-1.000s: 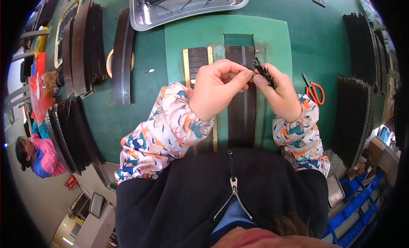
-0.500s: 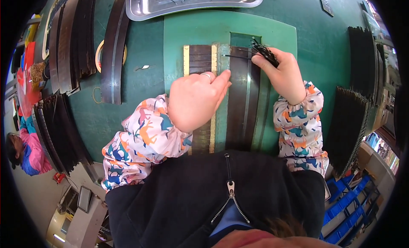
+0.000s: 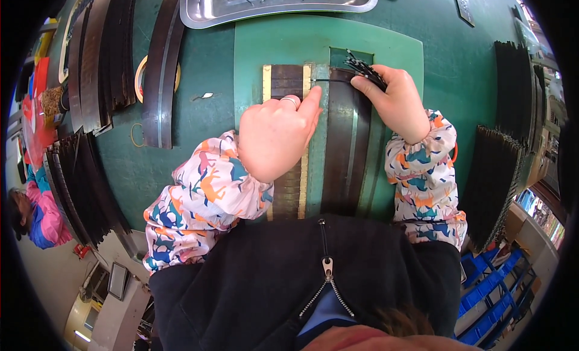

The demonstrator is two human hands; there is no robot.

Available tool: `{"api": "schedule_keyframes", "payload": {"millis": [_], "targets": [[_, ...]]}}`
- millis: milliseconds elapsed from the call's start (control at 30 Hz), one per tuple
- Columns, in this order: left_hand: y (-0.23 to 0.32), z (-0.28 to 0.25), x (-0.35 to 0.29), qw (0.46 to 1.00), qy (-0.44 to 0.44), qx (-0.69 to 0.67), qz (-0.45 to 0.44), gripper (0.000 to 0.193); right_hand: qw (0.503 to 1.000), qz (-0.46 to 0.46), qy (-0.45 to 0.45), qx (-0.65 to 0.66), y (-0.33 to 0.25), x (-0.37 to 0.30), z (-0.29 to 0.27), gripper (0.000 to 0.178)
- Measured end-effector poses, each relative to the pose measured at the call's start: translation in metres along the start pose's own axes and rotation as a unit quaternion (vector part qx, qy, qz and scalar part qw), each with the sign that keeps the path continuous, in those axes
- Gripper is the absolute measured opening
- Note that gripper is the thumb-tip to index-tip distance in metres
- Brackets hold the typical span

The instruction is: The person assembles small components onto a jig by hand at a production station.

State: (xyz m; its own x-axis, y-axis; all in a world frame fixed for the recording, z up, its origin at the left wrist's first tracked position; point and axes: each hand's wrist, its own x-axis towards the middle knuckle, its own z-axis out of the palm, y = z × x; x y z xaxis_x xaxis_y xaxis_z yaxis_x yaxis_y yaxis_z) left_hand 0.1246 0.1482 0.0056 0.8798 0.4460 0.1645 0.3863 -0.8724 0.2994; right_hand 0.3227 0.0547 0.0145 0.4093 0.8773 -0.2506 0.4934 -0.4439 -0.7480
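Note:
My right hand (image 3: 403, 106) is closed round a bundle of thin black wires (image 3: 363, 68) with pale ends. One black wire (image 3: 333, 80) sticks out leftward from it, across the top of a dark brown strip (image 3: 344, 134) with a lighter stripe. Just below this wire's pale tip is the outstretched index finger of my left hand (image 3: 270, 134); whether it touches the tip is unclear. The left thumb is hidden, and no held thing shows there. Beneath the left hand lies a dark ridged panel (image 3: 286, 76) edged by two yellow ruler-like strips (image 3: 266, 84).
A light green mat (image 3: 398, 55) lies under the work. Beyond it stands a metal tray (image 3: 280, 14) with several black wires. Dark strips (image 3: 161, 73) and a tape roll (image 3: 141, 79) lie left; black stacks (image 3: 491, 182) stand right. Another person (image 3: 45, 215) is at far left.
My left index finger has moved up and slightly left, closer to the wire's tip. My right hand has shifted slightly left with the bundle.

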Motion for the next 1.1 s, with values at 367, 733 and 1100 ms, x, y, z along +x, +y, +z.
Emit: {"api": "schedule_keyframes", "payload": {"millis": [367,733,1100], "targets": [[0.000,0.010,0.003,0.998,-0.051,0.038,-0.018,0.037,0.999,0.028,0.024,-0.017,0.003,-0.002,-0.006,0.032],[0.000,0.004,0.000,0.990,-0.027,-0.135,-0.045,0.030,0.987,-0.061,0.062,0.134,0.008,-0.025,-0.011,0.021],[-0.010,-0.010,0.004,0.721,-0.092,-0.618,-0.299,0.016,0.991,-0.029,-0.031,0.130,-0.012,-0.026,-0.002,0.020]]}}
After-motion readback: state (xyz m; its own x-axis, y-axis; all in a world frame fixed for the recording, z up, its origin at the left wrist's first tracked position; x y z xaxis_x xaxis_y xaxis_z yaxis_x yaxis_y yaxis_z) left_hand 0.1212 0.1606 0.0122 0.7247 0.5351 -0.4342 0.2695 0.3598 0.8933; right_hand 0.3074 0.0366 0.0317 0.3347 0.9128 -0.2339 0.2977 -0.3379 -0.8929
